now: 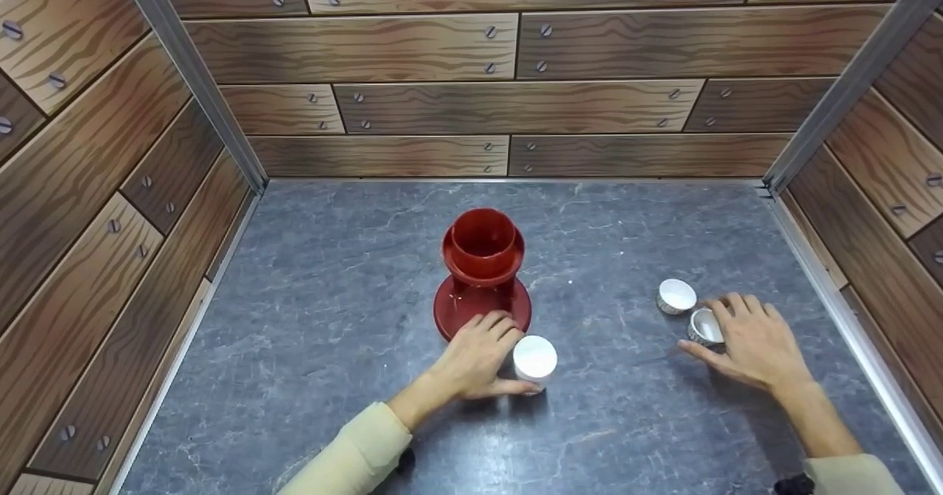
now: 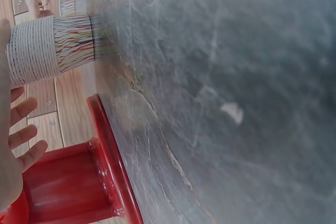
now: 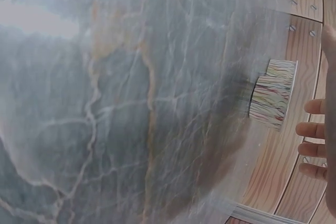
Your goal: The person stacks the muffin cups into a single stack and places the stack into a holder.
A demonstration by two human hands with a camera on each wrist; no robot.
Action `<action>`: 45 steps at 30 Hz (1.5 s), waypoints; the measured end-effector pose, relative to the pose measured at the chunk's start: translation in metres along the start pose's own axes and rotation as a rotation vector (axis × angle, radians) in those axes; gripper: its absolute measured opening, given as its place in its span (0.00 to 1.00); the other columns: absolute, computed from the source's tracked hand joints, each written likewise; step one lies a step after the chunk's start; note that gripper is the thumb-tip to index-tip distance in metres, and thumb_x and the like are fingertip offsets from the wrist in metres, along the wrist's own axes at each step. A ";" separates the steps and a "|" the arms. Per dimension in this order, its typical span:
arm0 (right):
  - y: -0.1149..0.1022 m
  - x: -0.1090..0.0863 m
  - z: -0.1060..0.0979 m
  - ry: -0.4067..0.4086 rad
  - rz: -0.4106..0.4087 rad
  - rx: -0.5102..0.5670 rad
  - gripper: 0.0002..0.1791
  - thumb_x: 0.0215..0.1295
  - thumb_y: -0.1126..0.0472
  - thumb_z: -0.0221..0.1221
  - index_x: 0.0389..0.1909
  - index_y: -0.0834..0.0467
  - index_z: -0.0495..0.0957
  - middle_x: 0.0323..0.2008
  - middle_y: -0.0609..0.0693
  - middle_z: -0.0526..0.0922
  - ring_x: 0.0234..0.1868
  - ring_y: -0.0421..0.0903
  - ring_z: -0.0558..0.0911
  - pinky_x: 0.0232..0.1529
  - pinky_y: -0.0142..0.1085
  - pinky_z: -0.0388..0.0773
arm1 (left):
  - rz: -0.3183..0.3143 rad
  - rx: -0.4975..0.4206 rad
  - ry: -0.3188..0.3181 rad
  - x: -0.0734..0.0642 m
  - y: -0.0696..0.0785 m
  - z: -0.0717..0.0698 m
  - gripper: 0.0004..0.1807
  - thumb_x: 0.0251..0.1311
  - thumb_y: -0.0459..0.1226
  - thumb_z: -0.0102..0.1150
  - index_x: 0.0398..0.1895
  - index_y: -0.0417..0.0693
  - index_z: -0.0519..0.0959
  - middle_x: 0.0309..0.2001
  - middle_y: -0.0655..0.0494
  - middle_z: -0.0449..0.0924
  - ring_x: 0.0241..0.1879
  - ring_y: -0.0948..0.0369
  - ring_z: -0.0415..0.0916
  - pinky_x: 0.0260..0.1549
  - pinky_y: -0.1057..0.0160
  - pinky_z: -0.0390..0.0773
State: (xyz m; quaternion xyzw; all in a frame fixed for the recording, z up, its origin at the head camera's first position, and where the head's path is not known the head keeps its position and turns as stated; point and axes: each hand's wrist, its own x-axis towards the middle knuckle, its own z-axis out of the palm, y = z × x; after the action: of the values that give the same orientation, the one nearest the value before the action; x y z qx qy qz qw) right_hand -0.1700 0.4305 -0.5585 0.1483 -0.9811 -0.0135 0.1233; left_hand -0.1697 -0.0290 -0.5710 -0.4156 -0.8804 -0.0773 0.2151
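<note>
A tall stack of white ramekins (image 1: 535, 357) stands beside my left hand (image 1: 479, 359). In the left wrist view the stack (image 2: 32, 49) shows ribbed white rings and a band of coloured lines at its lower end. The left fingers (image 2: 23, 109) are spread, with the thumb at the stack's near side; contact is unclear. My right hand (image 1: 755, 340) curves loosely about a small ramekin (image 1: 705, 328), thumb in front. In the right wrist view, its straight fingers (image 3: 311, 129) appear apart from that line-patterned ramekin (image 3: 270, 100). A second ramekin (image 1: 676, 296) stands just behind it.
A glossy red stand (image 1: 482, 307) with a wide round base rises behind the left hand, a red cup (image 1: 483, 241) on its top. Wood-print walls (image 1: 508, 104) with metal corner strips enclose the grey marbled table (image 1: 331, 296) at the back and sides.
</note>
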 end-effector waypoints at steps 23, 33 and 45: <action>0.014 -0.004 0.013 -0.056 0.040 -0.030 0.50 0.60 0.22 0.59 0.60 0.65 0.78 0.51 0.68 0.80 0.53 0.68 0.79 0.48 0.65 0.76 | 0.010 0.018 0.023 0.001 -0.001 0.000 0.41 0.53 0.78 0.59 0.51 0.57 0.80 0.51 0.62 0.82 0.58 0.59 0.77 0.52 0.60 0.81; 0.016 -0.006 0.015 -0.068 0.046 -0.027 0.50 0.61 0.23 0.59 0.59 0.67 0.78 0.51 0.69 0.81 0.53 0.68 0.79 0.49 0.65 0.76 | 0.006 0.015 0.019 0.000 0.000 0.001 0.41 0.54 0.79 0.57 0.51 0.57 0.79 0.51 0.61 0.82 0.59 0.59 0.77 0.51 0.60 0.81; 0.018 -0.011 0.020 -0.016 0.017 -0.031 0.42 0.60 0.27 0.64 0.50 0.64 0.80 0.42 0.64 0.79 0.46 0.65 0.79 0.41 0.61 0.76 | -0.003 0.001 0.009 0.000 0.000 0.001 0.41 0.52 0.78 0.60 0.51 0.56 0.79 0.51 0.61 0.82 0.59 0.59 0.77 0.53 0.60 0.81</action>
State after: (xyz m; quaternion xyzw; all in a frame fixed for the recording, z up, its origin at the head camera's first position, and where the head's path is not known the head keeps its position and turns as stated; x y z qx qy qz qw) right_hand -0.1702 0.4504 -0.5793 0.1380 -0.9830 -0.0289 0.1179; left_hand -0.1699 -0.0284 -0.5723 -0.4139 -0.8800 -0.0789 0.2192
